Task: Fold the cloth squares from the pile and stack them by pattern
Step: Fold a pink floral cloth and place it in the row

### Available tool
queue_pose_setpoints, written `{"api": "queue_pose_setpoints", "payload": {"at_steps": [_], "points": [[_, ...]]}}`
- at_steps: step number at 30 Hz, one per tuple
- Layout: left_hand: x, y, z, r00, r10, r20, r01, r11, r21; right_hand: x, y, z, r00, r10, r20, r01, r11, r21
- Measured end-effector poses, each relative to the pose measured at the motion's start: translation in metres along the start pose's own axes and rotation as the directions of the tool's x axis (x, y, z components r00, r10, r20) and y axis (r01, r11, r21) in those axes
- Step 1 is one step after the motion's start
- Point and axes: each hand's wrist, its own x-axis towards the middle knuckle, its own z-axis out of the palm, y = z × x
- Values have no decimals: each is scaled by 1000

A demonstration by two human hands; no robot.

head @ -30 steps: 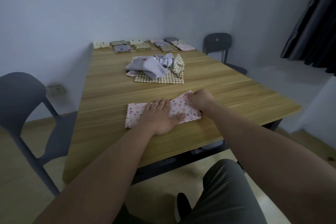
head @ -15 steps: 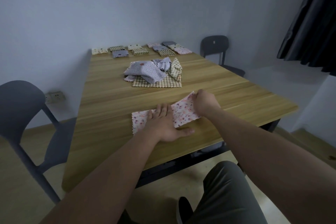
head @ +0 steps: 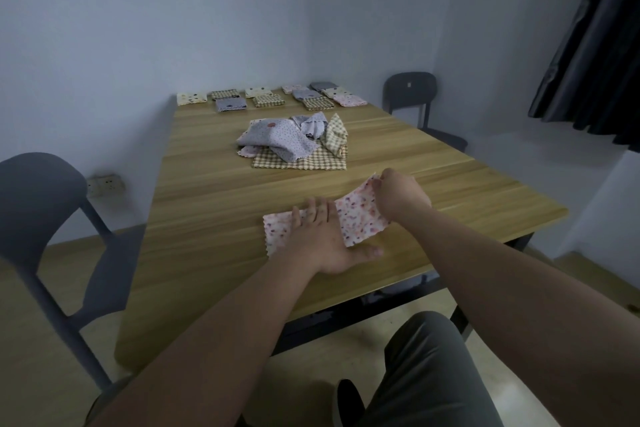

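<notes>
- Our left hand (head: pixel 322 239) lies flat on the pink floral cloth square (head: pixel 360 220). Its fingers are straight and close together, pressing the cloth's middle onto the wooden table (head: pixel 207 218). The thumb reaches out to the right, just past the cloth's near edge.
- Our right hand (head: pixel 398 198) has its fingers curled and pinches the cloth's far right corner, which is raised off the tabletop.
- The cloth sits on the near right part of the table. Its left end lies flat and shows a zigzag-cut edge, and its right part slopes up toward the right hand.
- Farther off, at mid-table, we see the pile of cloth squares (head: pixel 277 139): crumpled lilac dotted pieces and a bunched checked one, resting on a flat beige checked cloth (head: pixel 311 163).
- Along the far edge lie the folded stacks (head: pixel 268 100), in roughly two rows: cream spotted, checked, grey-lilac and pink.
- A grey chair (head: pixel 38 204) stands at the near left and a dark chair (head: pixel 410 90) at the far right. A dark curtain (head: pixel 595 38) hangs on the right, and a wall socket (head: pixel 105 184) sits low on the left wall.
</notes>
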Motion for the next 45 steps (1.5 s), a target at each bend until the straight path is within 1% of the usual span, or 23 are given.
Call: {"api": "queue_pose_setpoints", "payload": {"at_steps": [3, 8, 12, 13, 15, 17, 18, 19, 20, 22, 23, 25, 27, 32, 38, 42, 45], "points": [[2, 3, 3, 1000, -18, 22, 18, 1000, -5, -1, 0, -4, 1000, 0, -17, 1, 1000, 4], [2, 3, 7, 1000, -17, -8, 17, 1000, -2, -5, 0, -7, 1000, 13, -5, -13, 1000, 5], [2, 3, 3, 999, -28, 21, 29, 998, -47, -13, -8, -10, 1000, 3, -3, -3, 1000, -4], [1, 2, 1, 999, -25, 26, 27, 996, -85, -15, -11, -11, 1000, -7, -11, 7, 1000, -21], [-4, -2, -7, 1000, 3, 3, -2, 968, -252, -18, -16, -14, 999, -28, -31, 25, 997, -73], [-12, -12, -19, 995, -10, -96, -39, 868, -495, -22, -24, -15, 999, -42, -31, 39, 993, -114], [-15, -21, -25, 986, -56, -157, -48, 806, -590, -24, -28, -14, 998, -50, -28, 46, 991, -123], [-18, -33, -29, 968, -122, -220, -47, 771, -635, -26, -33, -14, 998, -62, -28, 58, 990, -130], [-21, -45, -31, 940, -184, -286, -39, 777, -628, -28, -37, -14, 997, -76, -32, 71, 988, -138], [-25, -74, -30, 878, -255, -405, 0, 847, -531, -32, -46, -13, 993, -102, -51, 92, 980, -174], [-27, -90, -26, 852, -286, -439, 29, 862, -506, -35, -54, -11, 991, -119, -58, 106, 974, -199], [-28, -111, -14, 818, -355, -451, 82, 850, -521, -40, -66, -9, 986, -154, -61, 134, 959, -251], [-29, -118, -7, 802, -406, -438, 104, 818, -566, -45, -81, -5, 983, -178, -39, 161, 950, -268], [-29, -117, -5, 811, -343, -474, 43, 843, -537, -52, -111, 12, 982, -183, 44, 188, 963, -193], [-25, -130, 1, 829, -322, -458, -31, 790, -612, -57, -135, 41, 971, -208, 114, 215, 975, -50], [-27, -130, 0, 836, -321, -446, -59, 755, -653, -63, -143, 50, 965, -220, 142, 226, 974, -30], [-29, -129, 0, 833, -322, -451, -49, 768, -639, -67, -147, 55, 953, -249, 171, 265, 961, -81]]}}
